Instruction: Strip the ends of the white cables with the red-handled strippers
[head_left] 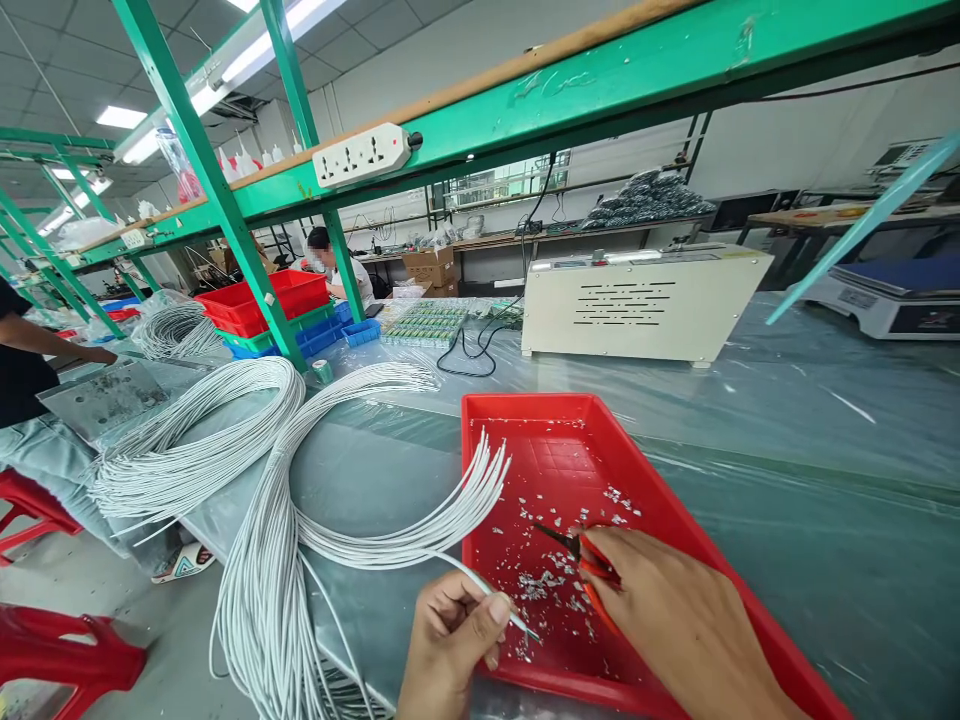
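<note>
My left hand (459,632) pinches a white cable (474,578) near its end, where a darker stripped tip sticks out over the red tray (540,405). In my right hand (667,600) are orange-handled cutters (596,565), with their dark jaws pointing left above the tray. The cutters' tips are apart from the cable. Small silvery scraps (541,585) lie scattered on the tray floor. A thick bundle of white cables (281,480) curves across the table, and its cut ends rest over the tray's left rim.
Another cable coil (202,440) lies to the left. Behind the tray stand a beige machine (637,305) and stacked bins (262,305). A green shelf frame with a power strip (361,155) crosses overhead. A co-worker (30,380) stands at left; another person sits farther back.
</note>
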